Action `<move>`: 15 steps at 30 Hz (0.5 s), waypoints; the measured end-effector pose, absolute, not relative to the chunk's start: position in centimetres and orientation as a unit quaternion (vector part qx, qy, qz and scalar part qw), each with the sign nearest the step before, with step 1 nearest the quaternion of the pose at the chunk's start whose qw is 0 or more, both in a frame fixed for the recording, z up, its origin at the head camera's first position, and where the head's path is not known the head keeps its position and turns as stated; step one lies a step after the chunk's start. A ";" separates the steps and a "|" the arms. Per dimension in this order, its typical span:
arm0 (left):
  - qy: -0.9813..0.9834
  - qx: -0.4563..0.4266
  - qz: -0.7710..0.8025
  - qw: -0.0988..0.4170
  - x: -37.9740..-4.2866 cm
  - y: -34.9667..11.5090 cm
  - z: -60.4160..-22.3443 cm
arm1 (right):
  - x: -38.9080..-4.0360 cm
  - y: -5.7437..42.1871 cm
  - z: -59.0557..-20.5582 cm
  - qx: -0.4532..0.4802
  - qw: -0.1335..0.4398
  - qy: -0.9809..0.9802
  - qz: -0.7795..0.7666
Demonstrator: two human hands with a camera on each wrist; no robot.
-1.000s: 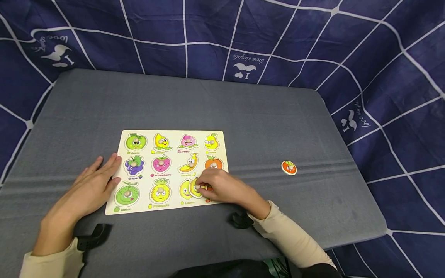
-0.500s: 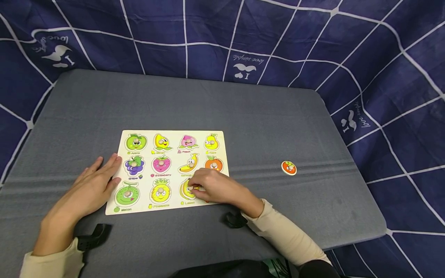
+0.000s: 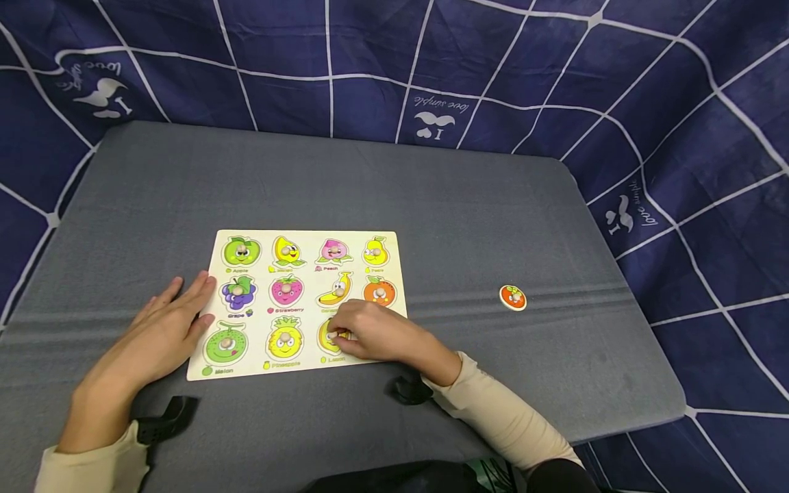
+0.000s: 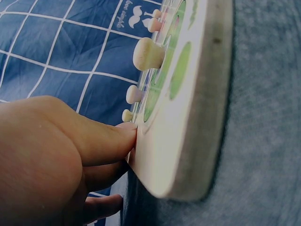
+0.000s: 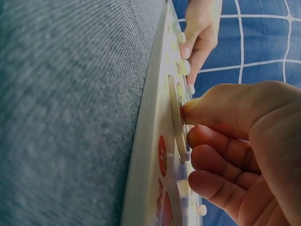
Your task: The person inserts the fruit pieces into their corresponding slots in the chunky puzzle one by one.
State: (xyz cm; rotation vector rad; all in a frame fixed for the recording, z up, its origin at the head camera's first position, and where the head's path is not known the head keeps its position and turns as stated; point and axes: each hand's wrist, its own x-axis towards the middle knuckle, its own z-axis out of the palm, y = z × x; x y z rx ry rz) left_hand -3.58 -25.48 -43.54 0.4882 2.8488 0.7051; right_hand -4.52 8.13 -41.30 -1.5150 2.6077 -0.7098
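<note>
A cream fruit puzzle board (image 3: 256,342) lies on the grey table. My right hand (image 3: 385,332) is over its near right part, thumb and fingertips pinching the small knob of a yellow lemon piece (image 5: 176,113). That piece lies at the lemon slot, partly covered by my fingers; in the right wrist view its edge stands a little proud of the board. My left hand (image 3: 157,335) rests against the board's left edge with extended fingers, the thumb (image 4: 110,141) touching its rim beside the melon piece (image 3: 225,352).
A round tomato-like piece (image 3: 512,298) lies apart on the table's right side. Knobbed fruit pieces fill the other visible slots, among them a pineapple (image 3: 285,346) and an orange (image 3: 372,291). A blue checked curtain (image 3: 370,48) hangs behind the table (image 3: 308,185).
My right hand has carried the lemon piece a short way left, from overlapping the slot's right side to over the slot. My left hand and the board have stayed put.
</note>
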 end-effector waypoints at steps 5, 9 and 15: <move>0.954 0.162 0.235 0.089 -3.6 -25.5 -43.5 | -4.4 8.0 -41.4 -0.486 0.025 0.843 -0.228; 0.954 0.163 0.238 0.086 -3.6 -25.4 -43.4 | -4.3 8.0 -41.4 -0.484 0.028 0.845 -0.227; 0.954 0.161 0.236 0.092 -3.6 -25.4 -43.4 | -4.2 8.0 -41.2 -0.470 0.031 0.857 -0.209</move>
